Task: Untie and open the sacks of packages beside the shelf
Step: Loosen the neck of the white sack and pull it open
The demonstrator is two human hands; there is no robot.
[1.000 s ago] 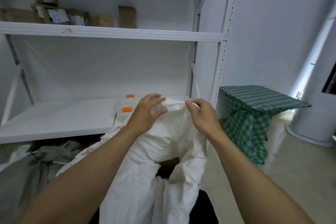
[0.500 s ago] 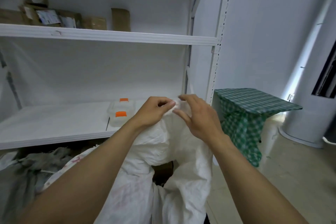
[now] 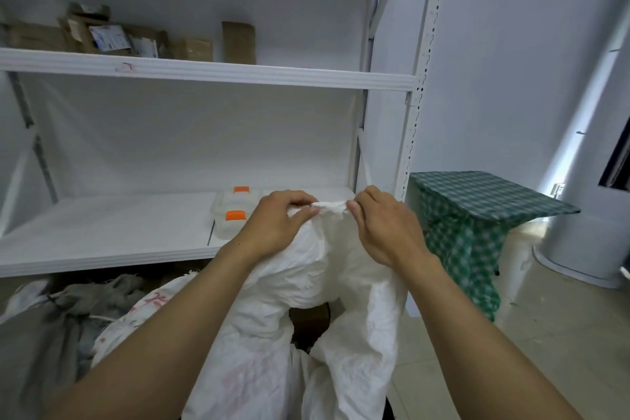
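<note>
Here the white woven sack (image 3: 306,283), crinkled and faintly printed in red, is held up in front of the shelf (image 3: 204,73), close by its right upright. Its bunched top (image 3: 332,207) is pinched from both sides by the left hand (image 3: 276,225) and the right hand (image 3: 385,228), fingers curled tight. Lower down, a dark gap is shown between the folds.

One wide-angle camera, worn on the person's head, looked forward and down, close over the white sack (image 3: 306,266) at lower centre, and squarely faced the white shelving (image 3: 204,73) just beyond it.
</note>
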